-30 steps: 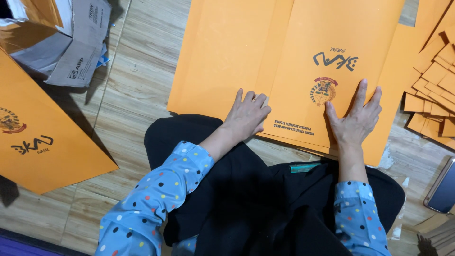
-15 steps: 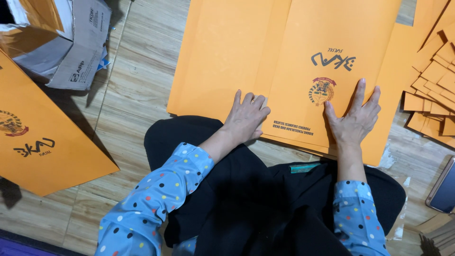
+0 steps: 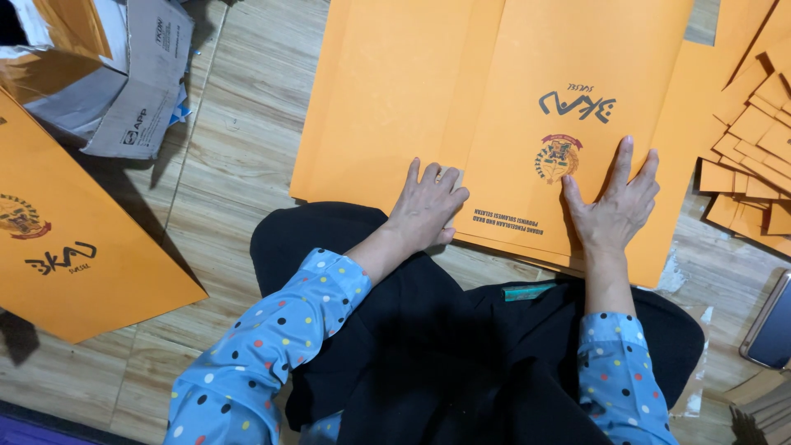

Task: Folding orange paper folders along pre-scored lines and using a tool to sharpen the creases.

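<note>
While both palms lie flat on it, nothing here is gripped.

Sheet: big orange printed sheet [image 3: 527, 115], lying flat on the wood floor [image 3: 239, 124], right in front of the knees; looks folded, w/ a crease running away from the person, approx. up-down in the head view. Printed panel to the right of the crease, plain panel to the left. Near edge sits against the black lap [image 3: 428, 330].

L hand: left hand [image 3: 427, 206] on the near edge, just left of the crease, fingers slightly curled, palm down. Pressing, not pinching; fingers together-ish, closed on nothing.

R hand: right hand [image 3: 614, 206] on the printed panel, fingers spread wide, palm flat, just right of the round emblem [image 3: 557, 156]. Also holds nothing.

Key relation: sheet's long axis runs away from the body; crease lies between the 2 hands, L hand nearer to it, R hand well onto the printed side. Sheet extends fwd from both hands, not sideways.

Sleeves: blue w/ coloured dots [image 3: 272, 346].

Around: second orange sheet [image 3: 74, 255] w/ same print, lower left, apart from the hands. Grey cardboard box [image 3: 124, 74] top left. Stack of small orange folded pieces [image 3: 754, 148] at right, beside the sheet's edge. Dark phone [image 3: 770, 325] at far right edge, on the floor.
</note>
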